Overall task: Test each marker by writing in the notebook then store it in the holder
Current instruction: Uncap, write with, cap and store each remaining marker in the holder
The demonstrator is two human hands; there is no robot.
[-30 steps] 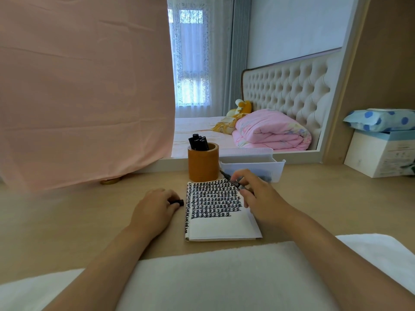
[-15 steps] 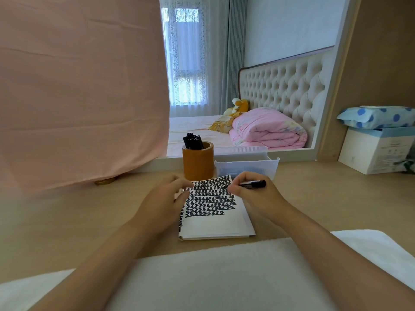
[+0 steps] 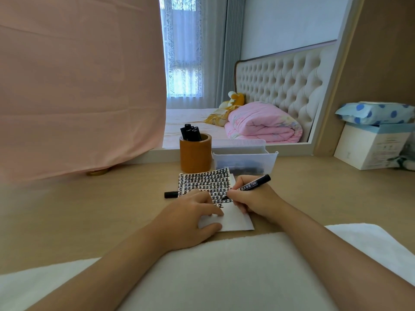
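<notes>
We judge the marker [image 3: 253, 184] light, rigid and smooth; our right hand [image 3: 254, 199] pinches it low, tip on the notebook [image 3: 238, 219] (thin, floppy pages), on the near side of the holder [image 3: 195, 157]. Our left hand [image 3: 190, 213] presses the page, fingers extended, gripping nothing.

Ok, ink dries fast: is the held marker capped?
Uncapped: the marker has its bare tip on the notebook page; a cap lies left of it.

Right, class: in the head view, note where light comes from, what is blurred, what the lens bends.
Head view: daylight enters by the window, blown white low down; the desk smears at the far left under the cloth; the frame leans at right; the marker label is sharp.
</notes>
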